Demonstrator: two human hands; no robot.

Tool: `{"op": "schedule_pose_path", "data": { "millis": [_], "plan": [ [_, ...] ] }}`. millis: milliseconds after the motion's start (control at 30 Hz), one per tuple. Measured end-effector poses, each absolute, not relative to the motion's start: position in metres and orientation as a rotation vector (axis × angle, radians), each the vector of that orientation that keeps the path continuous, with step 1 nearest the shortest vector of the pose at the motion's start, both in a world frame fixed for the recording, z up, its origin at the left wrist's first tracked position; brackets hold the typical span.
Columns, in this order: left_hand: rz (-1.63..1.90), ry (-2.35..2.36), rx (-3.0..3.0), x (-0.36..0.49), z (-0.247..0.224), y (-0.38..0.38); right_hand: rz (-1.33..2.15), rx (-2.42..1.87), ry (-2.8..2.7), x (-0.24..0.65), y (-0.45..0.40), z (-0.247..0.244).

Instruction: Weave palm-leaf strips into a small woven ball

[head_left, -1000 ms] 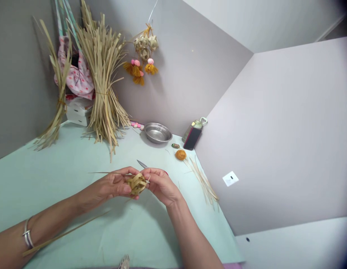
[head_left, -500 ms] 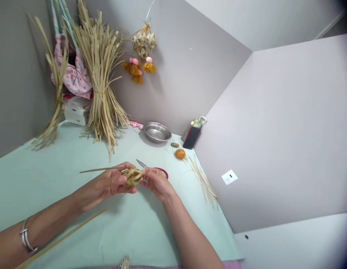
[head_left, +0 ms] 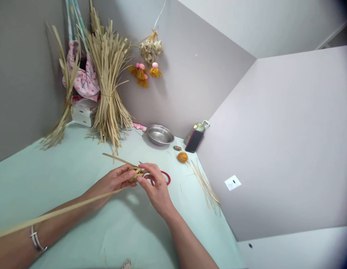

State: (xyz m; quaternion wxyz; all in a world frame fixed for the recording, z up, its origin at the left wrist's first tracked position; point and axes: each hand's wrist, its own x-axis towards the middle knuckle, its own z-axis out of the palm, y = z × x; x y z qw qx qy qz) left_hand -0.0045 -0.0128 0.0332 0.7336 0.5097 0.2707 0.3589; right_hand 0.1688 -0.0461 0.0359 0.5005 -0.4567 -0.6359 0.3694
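Observation:
A small openwork ball [head_left: 137, 174] woven from flat straw strips is in my left hand [head_left: 117, 181], whose thumb and fingers close round its left side. My right hand [head_left: 158, 188] curves over the ball's right side, thumb and fingertips on the weave. From the ball a long strip [head_left: 75, 205] runs down left across my left forearm. A shorter strip end [head_left: 117, 158] sticks out to the upper left. Behind my right hand lie scissors with red handles [head_left: 169, 178], their blades mostly hidden.
At the back stand straw bundles [head_left: 108, 86], a white box [head_left: 83, 116] and a steel bowl [head_left: 160, 135]. A phone [head_left: 194, 141] leans on a bottle. Nearer are an orange yarn ball [head_left: 182, 157] and loose strips [head_left: 205, 183]. Woven balls with tassels [head_left: 149, 48] hang on the wall.
My right hand has shifted from pinching the ball's right end to reaching over its side. The ball has turned; its short strip now points up left and the long strip crosses my left forearm.

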Motion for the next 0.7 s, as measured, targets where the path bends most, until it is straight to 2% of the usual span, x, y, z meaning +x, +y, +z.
{"op": "schedule_pose_path", "data": {
  "millis": [167, 367, 700],
  "plan": [
    [0.899, 0.705, 1.190, -0.007, 0.021, -0.011, 0.851, -1.186, -1.441, 0.172, -0.041, 0.032],
    [1.097, 0.837, 1.561, -0.011, 0.017, -0.012, 1.008, -1.176, -1.252, 0.172, -0.034, 0.027],
    [1.126, 0.876, 1.702, -0.012, 0.021, -0.012, 0.894, -1.171, -1.355, 0.176, -0.034, 0.020]
  ]
}}
